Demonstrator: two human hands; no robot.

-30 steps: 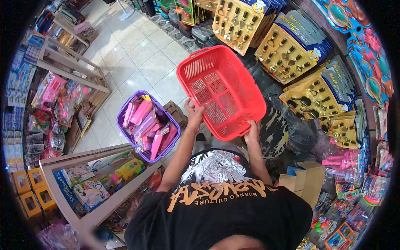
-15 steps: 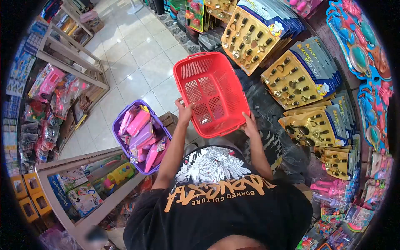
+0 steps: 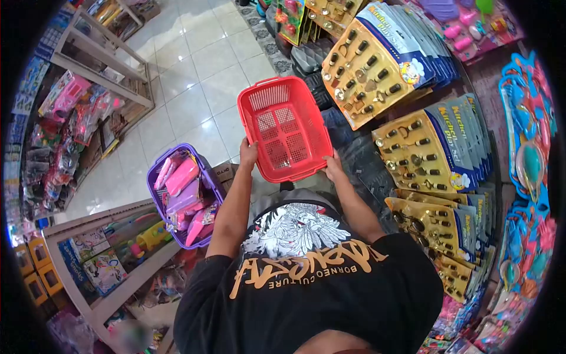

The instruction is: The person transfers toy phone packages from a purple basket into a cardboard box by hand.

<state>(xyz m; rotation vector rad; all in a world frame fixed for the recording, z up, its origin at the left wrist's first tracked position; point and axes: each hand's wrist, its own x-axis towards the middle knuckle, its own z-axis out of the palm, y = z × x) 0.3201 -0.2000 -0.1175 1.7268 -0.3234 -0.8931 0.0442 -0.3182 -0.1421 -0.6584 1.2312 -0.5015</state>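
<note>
A red plastic basket with perforated walls and floor is held out in front of my body, its inside facing up and showing no contents. My left hand grips its left side near the lower corner. On the opposite lower corner, my right hand is closed around the rim. Left of my forearm stands a purple basket filled with pink and purple packaged items.
Carded kitchen play sets hang in stacks along the right, with blue and pink toy packs beyond. Wooden-framed display cases line the left. Pale floor tiles stretch ahead, and a small cardboard box sits beside the purple basket.
The red basket has shifted slightly left in view and turned a little more level, with both hands still on it. The view has swung somewhat, moving the hanging packs and the purple basket.
</note>
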